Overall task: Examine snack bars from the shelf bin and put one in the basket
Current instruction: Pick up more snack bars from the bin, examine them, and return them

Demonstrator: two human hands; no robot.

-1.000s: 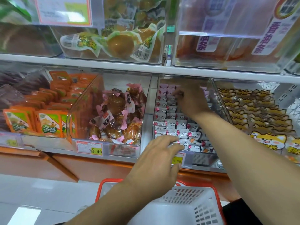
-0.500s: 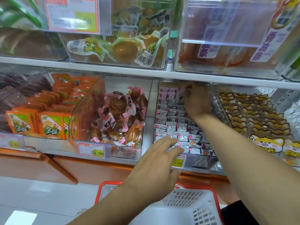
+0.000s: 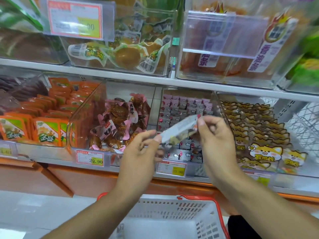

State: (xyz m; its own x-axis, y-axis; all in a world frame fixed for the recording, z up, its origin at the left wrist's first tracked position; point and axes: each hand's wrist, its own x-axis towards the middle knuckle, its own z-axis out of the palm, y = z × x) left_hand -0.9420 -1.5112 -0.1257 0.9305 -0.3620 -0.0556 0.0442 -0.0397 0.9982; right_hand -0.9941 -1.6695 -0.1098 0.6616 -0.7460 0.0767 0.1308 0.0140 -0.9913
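Note:
A grey-white wrapped snack bar [image 3: 179,131] hangs tilted in front of the shelf, held at both ends. My right hand [image 3: 215,135] pinches its upper right end. My left hand [image 3: 139,152] pinches its lower left end between thumb and fingers. Behind them stands the clear bin of snack bars [image 3: 183,109], full of pink and grey wrappers. The white basket with a red rim [image 3: 172,214] sits directly below my hands, and what I see of its inside holds nothing.
Clear bins flank the snack bar bin: pink-wrapped brown snacks [image 3: 119,121] to the left, orange packets [image 3: 46,121] further left, cartoon-fox packets [image 3: 259,131] to the right. An upper shelf [image 3: 155,80] with more bins overhangs. Price tags [image 3: 89,157] line the shelf front.
My right hand drew back from deep in the bin with a snack bar. My left hand rose from the bin's front edge and took hold of the bar's other end.

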